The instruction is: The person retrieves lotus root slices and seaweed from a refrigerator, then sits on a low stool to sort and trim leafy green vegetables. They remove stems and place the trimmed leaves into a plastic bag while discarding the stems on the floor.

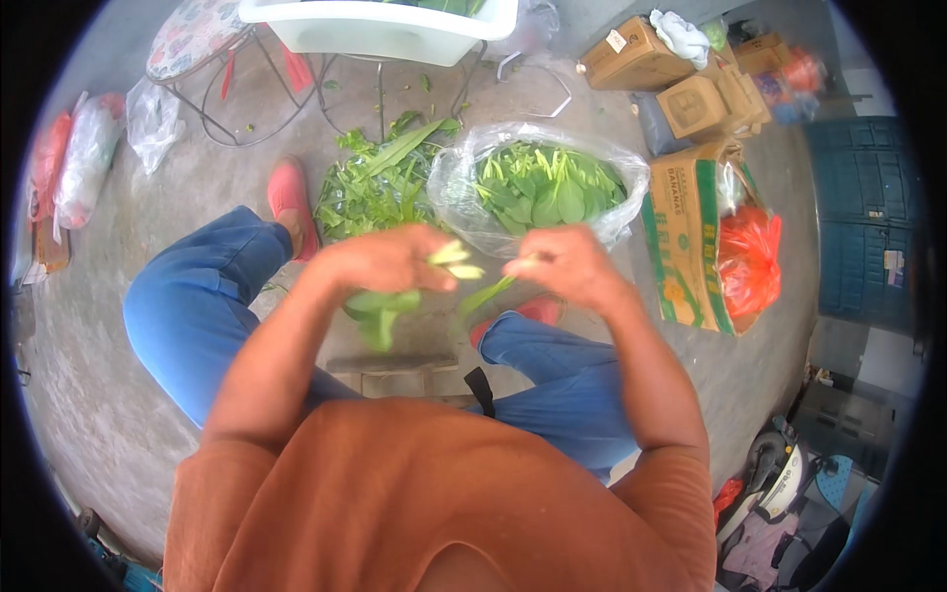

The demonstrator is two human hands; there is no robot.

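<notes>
Greens [379,314] in left grip [390,259], leaf [485,295] in right [569,262]

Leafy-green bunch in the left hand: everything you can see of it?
The leafy-green bunch is in the grip of the left hand, which hides its middle. Pale, yellowish-green stem ends stick out rightward, pointing toward the right hand. Broad green leaves hang below the left hand, blurred, so veins and edges can't be made out. It's held above the floor.

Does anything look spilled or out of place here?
Slightly: a few green leaf scraps lie loose on the grey floor near the white plastic tub, apart from the leafy pile beside the clear plastic bag.
</notes>
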